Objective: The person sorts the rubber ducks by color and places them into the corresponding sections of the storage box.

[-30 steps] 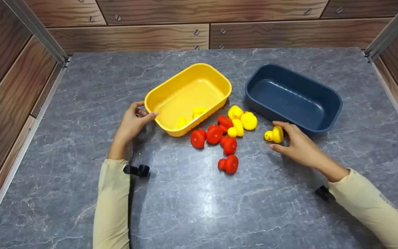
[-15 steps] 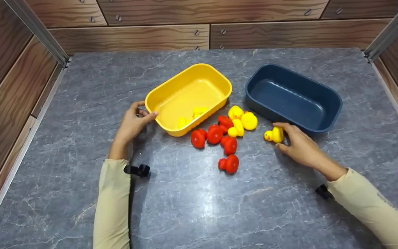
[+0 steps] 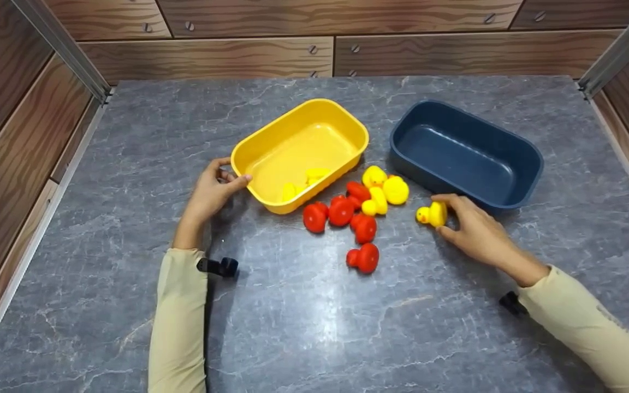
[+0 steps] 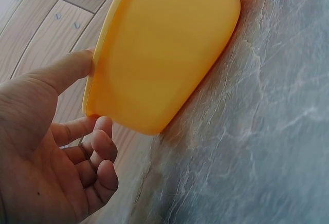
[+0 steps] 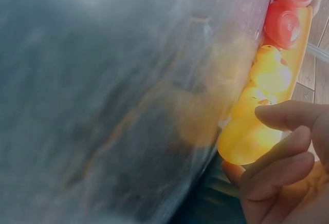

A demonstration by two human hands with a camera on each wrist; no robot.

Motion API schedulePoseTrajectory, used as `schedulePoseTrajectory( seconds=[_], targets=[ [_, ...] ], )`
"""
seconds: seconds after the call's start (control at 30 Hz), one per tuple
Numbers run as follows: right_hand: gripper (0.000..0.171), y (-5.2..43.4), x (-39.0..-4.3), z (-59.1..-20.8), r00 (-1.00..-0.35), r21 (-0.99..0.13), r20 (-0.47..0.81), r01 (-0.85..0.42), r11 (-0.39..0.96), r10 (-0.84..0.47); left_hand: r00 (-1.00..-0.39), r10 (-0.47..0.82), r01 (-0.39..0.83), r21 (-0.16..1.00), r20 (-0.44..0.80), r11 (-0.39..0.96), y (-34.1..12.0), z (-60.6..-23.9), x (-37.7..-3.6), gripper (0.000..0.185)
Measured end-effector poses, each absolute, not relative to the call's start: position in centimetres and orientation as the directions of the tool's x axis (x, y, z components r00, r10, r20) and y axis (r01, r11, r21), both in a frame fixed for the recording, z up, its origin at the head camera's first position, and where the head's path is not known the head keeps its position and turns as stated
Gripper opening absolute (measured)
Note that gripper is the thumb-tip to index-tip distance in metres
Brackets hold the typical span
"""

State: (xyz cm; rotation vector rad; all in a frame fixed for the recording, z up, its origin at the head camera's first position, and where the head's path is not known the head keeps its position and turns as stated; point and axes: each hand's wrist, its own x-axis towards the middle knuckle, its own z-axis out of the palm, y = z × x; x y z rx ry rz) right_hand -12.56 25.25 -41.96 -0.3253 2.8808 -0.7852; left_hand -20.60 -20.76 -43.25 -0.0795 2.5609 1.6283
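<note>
A yellow toy duck (image 3: 433,214) is pinched between the thumb and fingers of the right hand (image 3: 473,229), at the right of the scene, just beside the near wall of the blue tub (image 3: 464,155). Its head is turned to the left; whether it is raised off the table (image 3: 292,333) cannot be told. By the left hand (image 3: 211,191) the near left end of the yellow tub (image 3: 292,150) is gripped: the thumb is set over the rim, and the other fingers are bent at the outside of the wall. Inside the yellow tub, two yellow pieces (image 3: 314,174) are seen along the near side, partly hidden by its wall.

In front of the gap between the tubs, three yellow ducks (image 3: 396,190) are bunched together. Next to them, to the left and nearer, five red toys (image 3: 341,211) are scattered, the nearest one (image 3: 368,258) being set apart from the rest. Both tubs are placed in the far half of the table, angled differently, the blue one to the right.

Both forearms are covered by pale sleeves (image 3: 179,322), and a small black device (image 3: 227,267) is worn at each wrist. The grey marbled table is bordered at the far side by a wood-patterned wall (image 3: 429,54).
</note>
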Motion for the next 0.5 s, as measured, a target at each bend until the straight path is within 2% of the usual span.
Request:
schedulePoseTrajectory(
  seconds=[0.5],
  targets=[
    [0.053,24.1,-12.2,-40.8,-0.962,-0.603,-0.040,-0.190,0.774,-0.268,-0.994,0.016,-0.093,0.898,-0.111,0.430,-20.8,-43.4,-20.6,0.062]
  ],
)
